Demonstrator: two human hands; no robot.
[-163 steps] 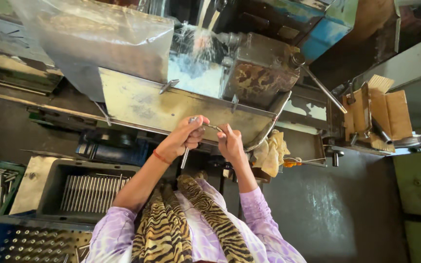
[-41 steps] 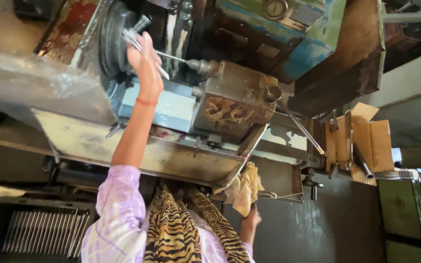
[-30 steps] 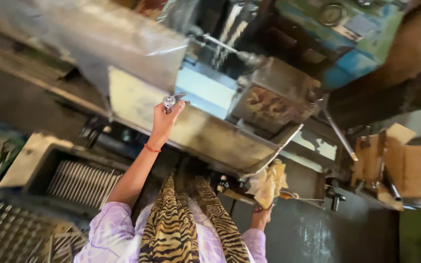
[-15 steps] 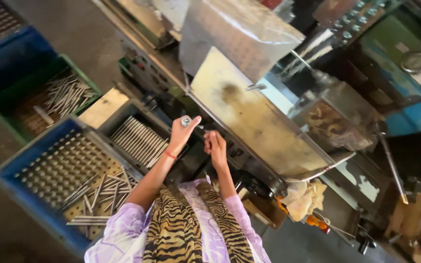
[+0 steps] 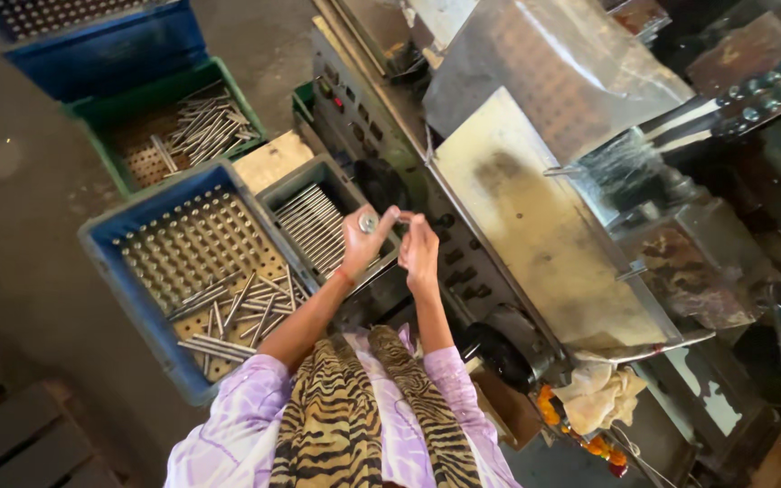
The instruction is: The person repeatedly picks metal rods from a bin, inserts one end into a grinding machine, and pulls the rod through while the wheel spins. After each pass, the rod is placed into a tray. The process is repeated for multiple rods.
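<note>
My left hand (image 5: 361, 242) is closed around a short metal pin (image 5: 369, 222), whose round shiny head shows in the palm. My right hand (image 5: 420, 251) is upright just beside it, and its fingertips meet the left thumb. I cannot make out whether they pinch the pin. Both hands hover over the near edge of a grey tray (image 5: 275, 186) packed with a row of metal rods. The tray stands against the front of a worn machine (image 5: 463, 271).
A blue crate (image 5: 119, 271) with a perforated floor and loose rods sits left of the tray. Behind it are a green crate (image 5: 110, 108) of rods and another blue crate (image 5: 110, 54). On the machine are a stained metal plate (image 5: 535, 226), a plastic sheet (image 5: 553, 81) and a rag (image 5: 598, 398).
My left hand came down from the machine's upper part with the pin. My right hand rose from near the rag to meet it. The view swung left toward the crates.
</note>
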